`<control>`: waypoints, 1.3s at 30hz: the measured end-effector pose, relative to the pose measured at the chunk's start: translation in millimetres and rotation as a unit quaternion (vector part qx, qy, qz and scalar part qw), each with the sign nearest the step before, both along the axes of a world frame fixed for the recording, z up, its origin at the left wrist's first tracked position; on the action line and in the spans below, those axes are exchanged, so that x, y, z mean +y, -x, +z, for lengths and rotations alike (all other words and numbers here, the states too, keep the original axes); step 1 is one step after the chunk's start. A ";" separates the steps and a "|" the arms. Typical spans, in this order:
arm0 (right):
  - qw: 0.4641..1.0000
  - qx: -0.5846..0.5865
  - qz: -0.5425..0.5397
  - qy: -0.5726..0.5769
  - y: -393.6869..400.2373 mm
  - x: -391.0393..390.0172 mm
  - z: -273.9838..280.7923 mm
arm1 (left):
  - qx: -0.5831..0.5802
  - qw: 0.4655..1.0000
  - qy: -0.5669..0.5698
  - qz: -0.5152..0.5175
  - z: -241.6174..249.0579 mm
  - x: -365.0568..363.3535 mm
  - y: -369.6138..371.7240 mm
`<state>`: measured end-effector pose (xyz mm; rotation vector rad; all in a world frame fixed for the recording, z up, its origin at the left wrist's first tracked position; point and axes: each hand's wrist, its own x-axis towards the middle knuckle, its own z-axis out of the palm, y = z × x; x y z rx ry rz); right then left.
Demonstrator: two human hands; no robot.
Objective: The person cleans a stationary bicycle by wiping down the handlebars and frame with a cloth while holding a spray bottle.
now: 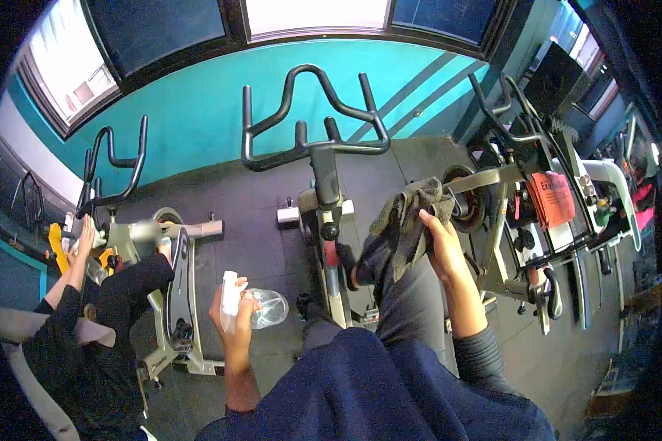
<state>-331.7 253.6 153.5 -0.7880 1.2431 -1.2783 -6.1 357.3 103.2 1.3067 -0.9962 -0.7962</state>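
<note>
My left hand [233, 323] is closed around the neck of a clear spray bottle [271, 309] with a white trigger head. The bottle lies tilted on its side, its body pointing right. My right hand [446, 250] grips a dark grey cloth [413, 220], which hangs in loose folds over my raised leg. Between my hands and ahead stands an exercise bike [326, 176] with black looped handlebars [309, 151]. Neither hand touches its handlebars. The cloth partly covers my lower leg and the floor behind it.
On the left, a person [88, 345] in dark clothes bends at another exercise bike [180, 294], hands [84, 242] near its frame. A third bike [493, 184] stands close on my right, near a red printed sheet [553, 200]. A teal wall [198, 95] runs below the windows.
</note>
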 end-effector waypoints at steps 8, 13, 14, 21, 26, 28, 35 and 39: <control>0.999 0.030 -0.013 0.011 11.2 -3.5 -9.4 | 0.022 0.999 0.024 -0.033 -2.9 -14.4 13.8; 0.994 -0.105 -0.030 -0.015 4.7 -7.2 -22.9 | -0.002 0.998 -0.013 -0.064 -10.3 -30.0 25.0; 0.987 -0.154 -0.016 -0.039 7.1 -9.8 -36.3 | -0.002 0.998 -0.009 -0.060 -11.7 -34.8 27.7; 0.996 0.042 0.076 0.021 -9.9 -13.4 -89.4 | -0.155 0.979 0.044 -0.121 -11.3 -54.6 47.6; 0.990 0.114 0.081 0.022 -5.2 -17.6 -61.8 | -0.287 0.947 0.097 -0.106 -3.9 -64.9 55.9; 0.998 0.065 0.021 -0.003 2.2 -26.8 -62.7 | -0.390 0.901 0.175 -0.070 -2.2 -69.1 56.6; 0.978 0.198 0.061 -0.005 20.2 -19.2 -38.1 | -0.294 0.947 0.117 -0.051 -8.4 -75.1 65.2; 0.985 0.168 0.029 -0.016 24.2 -15.2 -22.0 | -0.273 0.952 0.119 -0.068 -11.4 -71.5 71.9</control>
